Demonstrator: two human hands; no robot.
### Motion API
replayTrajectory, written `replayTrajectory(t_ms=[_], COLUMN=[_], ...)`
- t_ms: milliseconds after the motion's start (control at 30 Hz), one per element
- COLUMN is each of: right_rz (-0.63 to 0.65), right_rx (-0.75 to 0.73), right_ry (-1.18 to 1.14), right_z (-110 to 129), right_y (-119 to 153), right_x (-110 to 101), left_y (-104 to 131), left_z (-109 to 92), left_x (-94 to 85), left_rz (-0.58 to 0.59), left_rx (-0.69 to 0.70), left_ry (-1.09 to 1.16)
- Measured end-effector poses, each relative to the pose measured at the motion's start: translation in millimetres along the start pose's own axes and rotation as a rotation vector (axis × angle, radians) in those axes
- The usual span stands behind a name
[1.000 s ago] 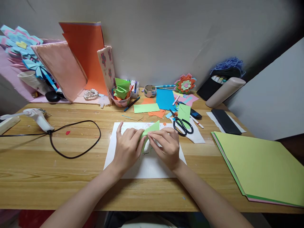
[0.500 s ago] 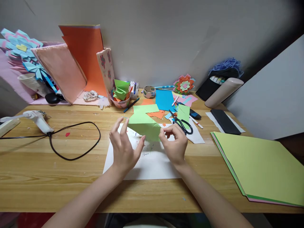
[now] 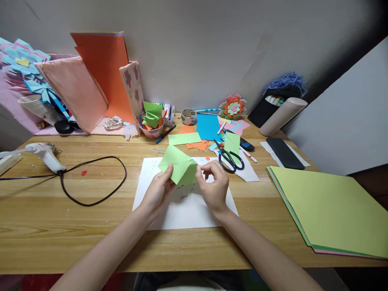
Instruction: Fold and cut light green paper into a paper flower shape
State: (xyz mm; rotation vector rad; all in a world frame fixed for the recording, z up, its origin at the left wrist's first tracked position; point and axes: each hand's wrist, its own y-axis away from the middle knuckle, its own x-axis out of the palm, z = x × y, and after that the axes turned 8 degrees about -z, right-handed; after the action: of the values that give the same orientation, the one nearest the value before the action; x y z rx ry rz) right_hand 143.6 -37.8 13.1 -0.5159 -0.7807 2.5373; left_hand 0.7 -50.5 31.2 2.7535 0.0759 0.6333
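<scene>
A light green sheet of paper (image 3: 176, 159) with crease lines is held up over a white sheet (image 3: 194, 214) on the wooden desk. My left hand (image 3: 159, 190) grips its lower left part, thumb on the front and the other fingers behind. Between thumb and forefinger, my right hand (image 3: 214, 184) pinches the paper's right corner. The paper bends along a crease near its right side. Dark scribbles mark the white sheet beneath. Just beyond my right hand lie black-handled scissors (image 3: 230, 159), partly on a green paper piece (image 3: 232, 142).
A green strip (image 3: 184, 138), orange scraps and a blue sheet (image 3: 208, 127) lie behind. A tape roll (image 3: 188, 117) stands near the wall. At left are a glue gun (image 3: 48, 157) and its looped cord. Coloured sheets (image 3: 330, 210) and a black phone-like slab (image 3: 285, 152) are at right.
My left hand, spread and apart from the green paper before, has taken hold of it. The paper has turned and tilted, showing its creased face. My right hand keeps its pinch.
</scene>
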Motion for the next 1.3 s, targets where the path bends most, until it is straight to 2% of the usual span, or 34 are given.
replayTrajectory(t_ms=[167,333,500,667,800,1067,1167,1300], right_rz=[-0.028,-0.029,-0.052,0.028,0.074,0.217,0.214,0.142], right_rx=[0.013,0.002,0.084,0.0,0.006,0.025,0.021,-0.019], right_ry=[-0.046,-0.08,-0.152,-0.15,-0.144,-0.128,-0.115,-0.107], right_z=[1.8,3.5,2.3,1.8,1.8,10.0,13.7,16.8], right_y=[3.3,9.0,13.1,13.9,15.4,18.4,20.3,21.5], right_x=[2.3,4.0,5.7,5.7,5.7,3.5,4.3,4.9], left_y=[-0.9,-0.2,2.3,4.9,4.7,1.1,3.2,5.0], left_z=[5.0,10.1,9.9,9.9,12.0,15.4,13.8,12.6], left_x=[-0.6,-0.9,3.0,6.9,6.2,2.3,5.9,8.6], left_rz=[0.043,-0.045,-0.156,-0.225,-0.214,-0.209,-0.157,-0.077], left_rx=[-0.093,-0.115,-0.076,-0.072,-0.073,0.041,0.059,0.027], left_ry=[0.037,0.09,0.115,0.118,0.096,0.012,0.02,0.053])
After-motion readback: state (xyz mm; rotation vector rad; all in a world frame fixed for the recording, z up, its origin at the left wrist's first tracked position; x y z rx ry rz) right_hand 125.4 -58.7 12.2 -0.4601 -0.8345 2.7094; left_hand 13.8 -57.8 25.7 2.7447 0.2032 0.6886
